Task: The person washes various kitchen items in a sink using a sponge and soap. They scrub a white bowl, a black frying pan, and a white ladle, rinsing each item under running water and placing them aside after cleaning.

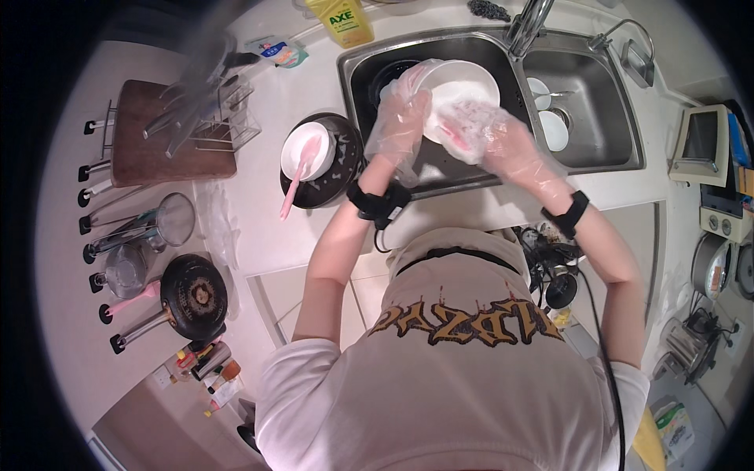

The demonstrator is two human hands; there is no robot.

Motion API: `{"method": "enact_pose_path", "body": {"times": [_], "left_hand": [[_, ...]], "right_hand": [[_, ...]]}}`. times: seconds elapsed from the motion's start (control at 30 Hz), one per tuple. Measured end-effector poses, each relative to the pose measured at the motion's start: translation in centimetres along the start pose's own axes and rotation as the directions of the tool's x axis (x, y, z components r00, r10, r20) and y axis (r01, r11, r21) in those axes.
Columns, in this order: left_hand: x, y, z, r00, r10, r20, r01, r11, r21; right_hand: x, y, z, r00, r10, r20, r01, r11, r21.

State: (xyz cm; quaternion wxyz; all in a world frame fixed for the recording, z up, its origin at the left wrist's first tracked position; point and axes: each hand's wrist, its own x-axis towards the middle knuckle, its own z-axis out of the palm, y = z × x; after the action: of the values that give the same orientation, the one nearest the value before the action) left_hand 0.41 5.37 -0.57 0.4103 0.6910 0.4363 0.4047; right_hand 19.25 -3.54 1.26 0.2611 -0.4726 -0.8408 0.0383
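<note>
Over the left sink basin (436, 173), my left hand (400, 118), in a clear plastic glove, grips the left rim of a white bowl (468, 76). The bowl is tilted, its inside facing up. My right hand (515, 147), gloved the same way, holds a foam-covered pink and white sponge or cloth (459, 132) against the bowl's near side. Suds hide much of its shape. Behind my left hand, a dark round dish (383, 76) lies partly hidden in the basin.
Left of the sink, a dark pan (344, 150) holds a white bowl (291, 154) with a pink utensil (303, 162). White dishes (554, 130) lie in the right basin (595, 132). A chrome faucet (527, 29), yellow AXE bottle (344, 26) and metal scourer (489, 10) line the back.
</note>
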Motion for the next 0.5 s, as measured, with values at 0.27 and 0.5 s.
{"method": "enact_pose_path", "body": {"times": [0.27, 0.5], "left_hand": [[-1.6, 2.9, 2.7, 0.967, 0.083, -0.242, -0.165, 0.926, -0.340], [-0.6, 1.4, 0.4, 0.996, 0.022, -0.081, -0.028, 0.997, -0.077]], "right_hand": [[2.3, -2.4, -0.1, 0.975, 0.197, -0.104, -0.152, 0.930, 0.336], [0.0, -2.2, 1.5, 0.961, 0.253, 0.111, -0.276, 0.860, 0.430]]}}
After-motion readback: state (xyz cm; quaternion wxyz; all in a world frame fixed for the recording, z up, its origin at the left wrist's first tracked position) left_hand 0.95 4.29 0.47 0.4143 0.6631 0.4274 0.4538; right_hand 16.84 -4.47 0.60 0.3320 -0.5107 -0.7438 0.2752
